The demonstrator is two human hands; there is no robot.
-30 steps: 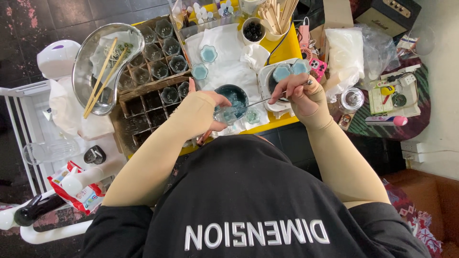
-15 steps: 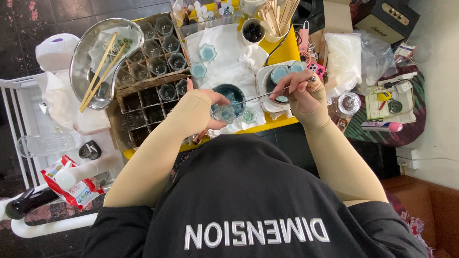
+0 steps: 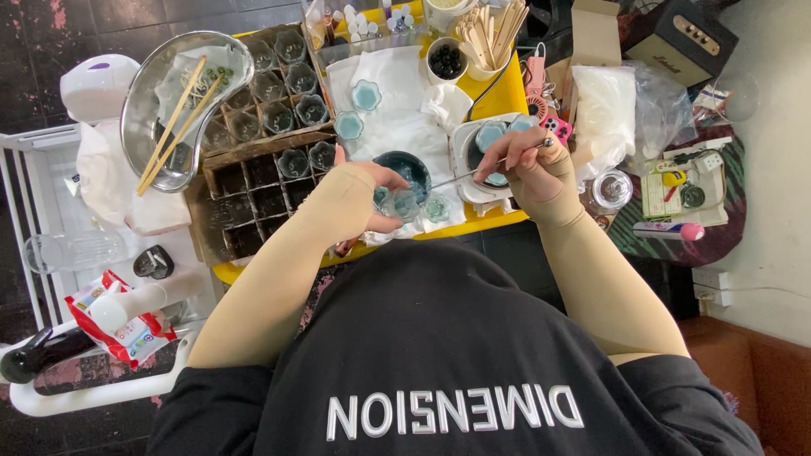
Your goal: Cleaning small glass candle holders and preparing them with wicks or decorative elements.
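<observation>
My left hand (image 3: 351, 198) holds a small clear glass cup (image 3: 404, 204) with blue liquid over a white cloth (image 3: 397, 118). My right hand (image 3: 528, 169) pinches a thin metal stirring rod (image 3: 460, 176), whose tip reaches towards the cup. Just behind the cup sits a dark blue bowl (image 3: 411, 165). Under my right hand stands a white square tray (image 3: 467, 169) holding pale blue cups. Two flower-shaped blue cups (image 3: 366, 95) lie further back on the cloth.
A cardboard divider box (image 3: 253, 198) with several small glass cups sits left on the yellow table (image 3: 507, 97). A metal kidney dish (image 3: 160, 127) holds chopsticks. At the back are a cup of wooden sticks (image 3: 490, 34) and a bowl of dark beads (image 3: 446, 59).
Both hands stay over the cloth with the cup and rod. The rod hand has shifted slightly; the view has drifted a little.
</observation>
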